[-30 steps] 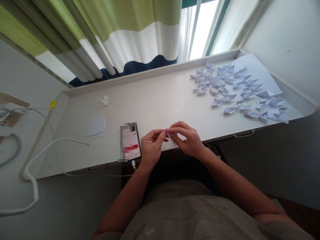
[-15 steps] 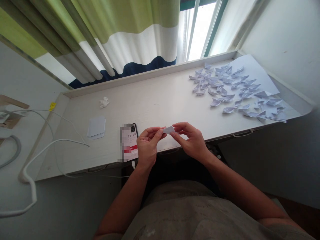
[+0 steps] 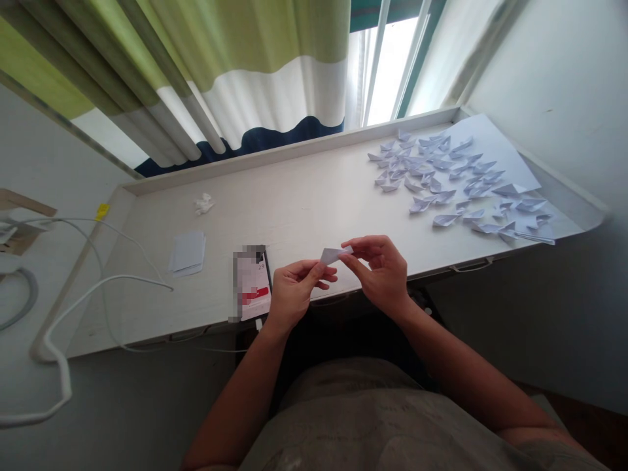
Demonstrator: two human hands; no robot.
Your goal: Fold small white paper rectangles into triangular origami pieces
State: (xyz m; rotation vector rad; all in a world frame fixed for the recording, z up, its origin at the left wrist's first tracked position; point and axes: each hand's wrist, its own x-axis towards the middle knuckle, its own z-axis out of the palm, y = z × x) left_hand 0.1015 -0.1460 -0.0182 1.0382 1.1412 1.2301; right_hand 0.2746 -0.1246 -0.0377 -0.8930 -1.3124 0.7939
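A small folded piece of white paper (image 3: 333,254) is held between my two hands, just over the front edge of the white desk (image 3: 294,209). My left hand (image 3: 294,291) pinches its lower left end between thumb and fingers. On the other side, my right hand (image 3: 379,271) grips the upper right end with thumb and forefinger. Many folded paper boats (image 3: 422,167) lie crowded at the right part of the desk, away from both hands.
Left of my hands lies a phone (image 3: 256,288) with a cable at its lower end. Farther left are a stack of white paper slips (image 3: 188,252) and a crumpled tissue (image 3: 203,203). A larger white sheet (image 3: 495,150) lies under some boats. White cables (image 3: 61,347) loop at the left.
The folded paper has turned between my fingers, and its right end now sits in my right hand's pinch. My left hand has dropped slightly. The camera view has shifted a little.
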